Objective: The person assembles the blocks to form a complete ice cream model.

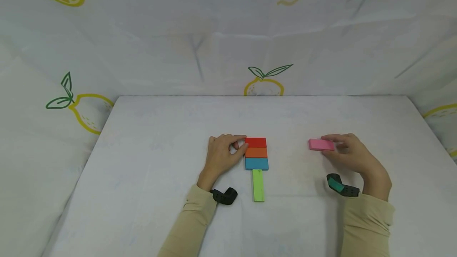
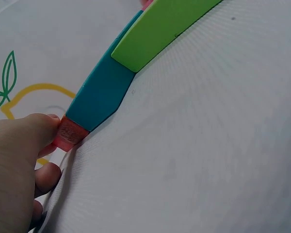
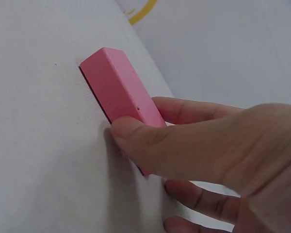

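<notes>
In the head view a red block [image 1: 255, 142], an orange block [image 1: 256, 152] and a blue block [image 1: 256, 164] lie lengthwise side by side, touching. Below them a green block [image 1: 258, 185] stands end-on to the blue one, like a stem. My left hand [image 1: 223, 154] pinches the red block's left end between thumb and index finger, the thumb close to the seam with the orange block. Off to the right, my right hand [image 1: 351, 154] grips a pink block [image 3: 117, 85] by its right end, thumb on the near side. I cannot tell whether the pink block touches the table.
A white-covered table [image 1: 160, 150] lies under everything, its far edge meeting a white cloth backdrop [image 1: 150, 50] with lemon prints. Black wrist devices [image 1: 225, 196] are worn at both wrists.
</notes>
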Demonstrator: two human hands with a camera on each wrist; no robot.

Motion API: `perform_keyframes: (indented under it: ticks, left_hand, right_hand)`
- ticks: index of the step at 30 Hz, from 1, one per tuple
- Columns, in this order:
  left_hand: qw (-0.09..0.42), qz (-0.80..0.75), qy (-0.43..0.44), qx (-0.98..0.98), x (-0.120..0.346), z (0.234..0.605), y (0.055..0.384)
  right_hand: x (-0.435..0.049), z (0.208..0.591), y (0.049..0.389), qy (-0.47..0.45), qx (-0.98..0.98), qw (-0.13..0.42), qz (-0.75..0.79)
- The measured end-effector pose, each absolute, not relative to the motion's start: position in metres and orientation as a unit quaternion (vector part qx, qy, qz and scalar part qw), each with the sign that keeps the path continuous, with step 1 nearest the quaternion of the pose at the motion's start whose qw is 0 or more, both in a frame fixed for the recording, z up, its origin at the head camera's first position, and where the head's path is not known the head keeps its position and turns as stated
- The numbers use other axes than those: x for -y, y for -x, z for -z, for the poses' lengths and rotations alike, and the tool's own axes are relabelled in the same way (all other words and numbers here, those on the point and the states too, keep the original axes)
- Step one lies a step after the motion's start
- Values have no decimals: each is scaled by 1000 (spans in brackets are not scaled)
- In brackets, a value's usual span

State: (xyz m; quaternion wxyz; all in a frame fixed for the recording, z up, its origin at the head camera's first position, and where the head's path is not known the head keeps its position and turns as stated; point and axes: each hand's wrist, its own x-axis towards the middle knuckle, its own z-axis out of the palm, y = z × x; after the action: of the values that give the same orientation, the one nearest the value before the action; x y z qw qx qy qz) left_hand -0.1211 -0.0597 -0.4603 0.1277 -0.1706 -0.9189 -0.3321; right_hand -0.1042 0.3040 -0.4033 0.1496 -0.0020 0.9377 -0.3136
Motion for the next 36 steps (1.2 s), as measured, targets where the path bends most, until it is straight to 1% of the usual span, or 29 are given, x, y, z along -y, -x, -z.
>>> perform_keyframes:
  ticks: [10, 16, 23, 30, 36]
  left_hand:
    - [137, 340, 173, 914, 60, 459, 121]
    - [132, 341, 172, 915, 60, 459, 120]
    - [135, 340, 173, 914, 60, 460, 121]
    - [132, 341, 173, 915, 60, 460, 121]
    - [134, 340, 173, 915, 60, 460, 121]
  right_hand:
    - [-303, 402, 105, 8, -939, 148, 310]
    - [-302, 402, 105, 18, -941, 145, 307]
    - [-301, 401, 106, 28, -944, 130, 303]
    - [-297, 402, 107, 17, -945, 123, 303]
    - [-288, 402, 111, 44, -951, 85, 293]
